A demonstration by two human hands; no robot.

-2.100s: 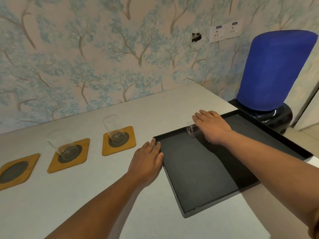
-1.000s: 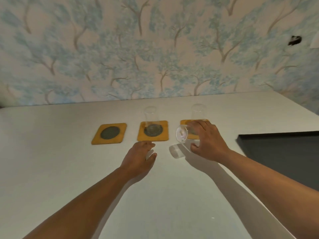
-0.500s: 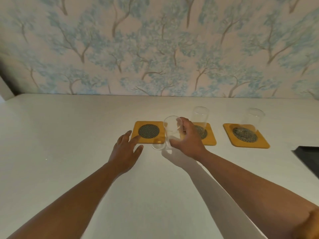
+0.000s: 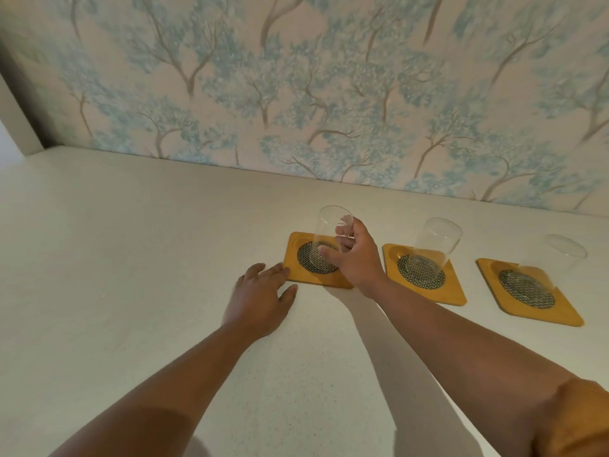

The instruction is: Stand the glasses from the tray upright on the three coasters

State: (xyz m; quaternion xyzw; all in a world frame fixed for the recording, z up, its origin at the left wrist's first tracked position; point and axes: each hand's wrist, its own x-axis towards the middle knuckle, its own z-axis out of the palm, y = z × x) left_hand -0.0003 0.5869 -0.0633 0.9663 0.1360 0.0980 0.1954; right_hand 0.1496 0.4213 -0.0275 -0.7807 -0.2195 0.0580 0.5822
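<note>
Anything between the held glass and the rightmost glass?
Head view: the middle glass on its coaster stands between the held glass and the rightmost glass.

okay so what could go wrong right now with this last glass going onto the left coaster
1. The right hand grips the clear tumbler over the leftmost yellow square coaster; letting go before its base sits flat could tip it.
2. Pulling the hand back rightward could knock the neighbouring clear glass.
3. The left hand touches the coaster's edge and might nudge it.
</note>
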